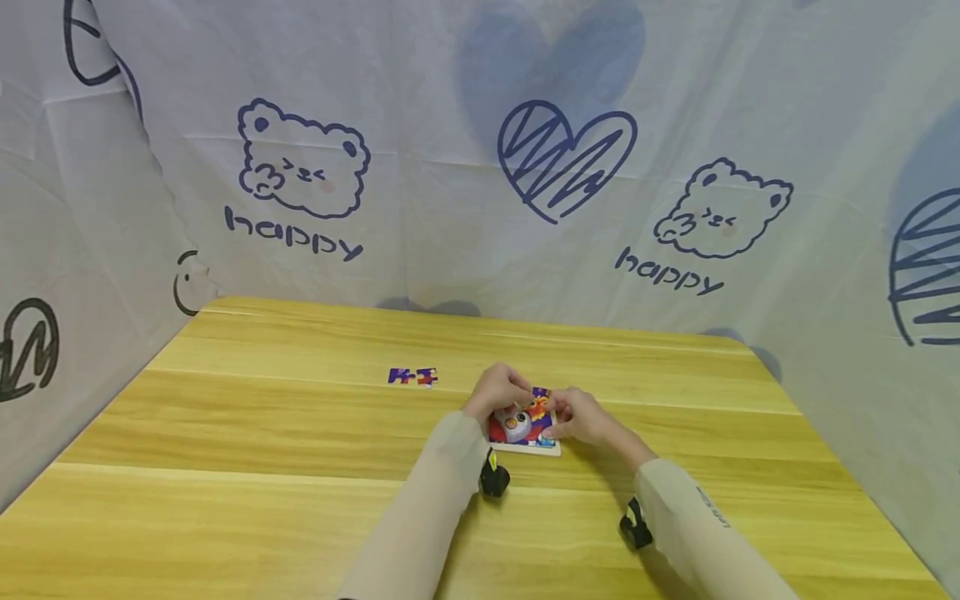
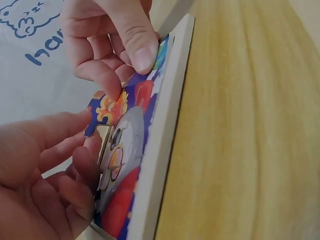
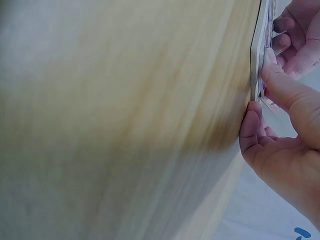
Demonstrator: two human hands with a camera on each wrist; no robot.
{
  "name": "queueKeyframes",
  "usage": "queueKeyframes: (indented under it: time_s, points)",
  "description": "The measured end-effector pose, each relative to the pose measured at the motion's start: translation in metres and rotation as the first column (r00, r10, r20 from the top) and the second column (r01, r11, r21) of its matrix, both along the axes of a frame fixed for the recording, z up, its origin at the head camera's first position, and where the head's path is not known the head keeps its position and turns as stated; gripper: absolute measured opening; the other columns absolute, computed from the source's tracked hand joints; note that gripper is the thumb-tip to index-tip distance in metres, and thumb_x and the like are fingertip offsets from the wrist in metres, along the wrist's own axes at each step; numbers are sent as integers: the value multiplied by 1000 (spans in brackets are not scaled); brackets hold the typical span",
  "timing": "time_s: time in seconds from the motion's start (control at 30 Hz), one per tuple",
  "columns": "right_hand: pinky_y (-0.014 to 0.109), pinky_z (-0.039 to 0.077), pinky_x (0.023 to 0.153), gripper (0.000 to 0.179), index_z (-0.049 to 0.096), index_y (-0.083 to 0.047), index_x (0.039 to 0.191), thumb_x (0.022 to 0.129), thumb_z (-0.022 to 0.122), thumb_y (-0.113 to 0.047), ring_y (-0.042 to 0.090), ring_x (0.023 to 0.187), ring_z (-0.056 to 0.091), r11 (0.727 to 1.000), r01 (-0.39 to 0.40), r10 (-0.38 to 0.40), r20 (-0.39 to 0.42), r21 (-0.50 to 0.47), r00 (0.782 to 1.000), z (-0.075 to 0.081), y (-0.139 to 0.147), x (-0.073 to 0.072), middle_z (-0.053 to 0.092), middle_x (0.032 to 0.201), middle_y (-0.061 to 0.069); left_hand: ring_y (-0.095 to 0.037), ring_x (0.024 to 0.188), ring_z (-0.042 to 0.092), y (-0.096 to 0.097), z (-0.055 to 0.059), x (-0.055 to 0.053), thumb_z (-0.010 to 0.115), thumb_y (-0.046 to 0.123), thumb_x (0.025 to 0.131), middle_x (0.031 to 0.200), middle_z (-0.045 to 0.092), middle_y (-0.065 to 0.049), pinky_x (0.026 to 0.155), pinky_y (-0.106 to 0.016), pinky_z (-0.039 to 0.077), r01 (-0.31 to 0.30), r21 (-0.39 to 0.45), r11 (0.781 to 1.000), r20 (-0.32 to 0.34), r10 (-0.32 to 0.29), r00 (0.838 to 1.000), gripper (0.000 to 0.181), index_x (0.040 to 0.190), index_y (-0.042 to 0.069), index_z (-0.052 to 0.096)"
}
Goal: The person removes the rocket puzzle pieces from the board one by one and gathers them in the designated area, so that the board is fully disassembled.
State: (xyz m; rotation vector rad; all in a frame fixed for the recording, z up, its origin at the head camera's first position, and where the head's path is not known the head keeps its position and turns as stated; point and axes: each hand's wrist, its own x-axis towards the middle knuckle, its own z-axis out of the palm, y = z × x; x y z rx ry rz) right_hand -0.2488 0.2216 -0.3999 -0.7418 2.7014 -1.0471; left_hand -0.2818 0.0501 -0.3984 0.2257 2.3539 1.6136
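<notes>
A puzzle board [image 1: 525,451] lies flat on the yellow wooden tabletop [image 1: 262,433], right in front of the person. It has a pale rim, and its picture is purple and red with a round white face. Both hands are at it, close together. The left hand [image 1: 498,393] pinches a puzzle piece [image 2: 107,107] with a yellow and orange swirl. The piece is tipped up over a pale gap in the picture. The right hand [image 1: 587,418] grips the right side of the board — thumb on top, other fingers curled at the edge. One of its fingers is by the piece too, but I can't tell if it touches. Two loose pieces [image 1: 427,377] sit side by side, farther back and to the left. Behind is a white cloth [image 1: 435,225] with bears and hearts.
</notes>
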Motion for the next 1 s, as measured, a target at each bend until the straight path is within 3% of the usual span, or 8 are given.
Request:
queueKeyframes:
  time_s: [0.13,0.37,0.67,0.83,1.0]
  points:
    - [22,36,50,19,56,1,83,73,71,-3,10,56,41,1000,1,-1,-9,6,1000,0,0,0,54,71,3,-9,39,38,0,-1,0,66,2,77,53,51,-4,36,-20,33,24,-40,999,-27,-25,999,5,74,-2,67]
    - [23,36,53,17,59,1,83,72,72,-3,11,58,42,999,19,-18,-21,31,1000,0,0,0,52,71,3,-8,40,42,2,-2,2,66,2,75,53,54,-3,37,-18,33,-25,-103,994,-97,15,995,3,73,1,68]
    - [22,35,50,16,58,0,82,73,71,-2,10,54,40,999,14,-14,-7,34,1000,1,0,1,51,67,1,-9,39,41,1,-4,5,66,1,75,49,50,-3,36,-19,32,-56,-28,998,-65,54,996,3,74,0,69]
    - [22,35,49,17,57,1,80,72,72,-2,10,55,41,1000,12,-11,-13,23,1000,1,1,0,49,66,0,-9,39,42,2,-5,5,68,5,75,49,51,-3,37,-18,32,-79,-48,996,-77,75,994,4,75,2,69]
    - [22,36,50,17,56,1,80,72,72,-1,10,56,41,1000,4,-3,-20,23,1000,1,0,0,50,67,1,-9,40,40,3,-4,5,65,4,76,48,47,0,37,-20,30,-43,-99,994,-98,33,995,2,76,3,67]
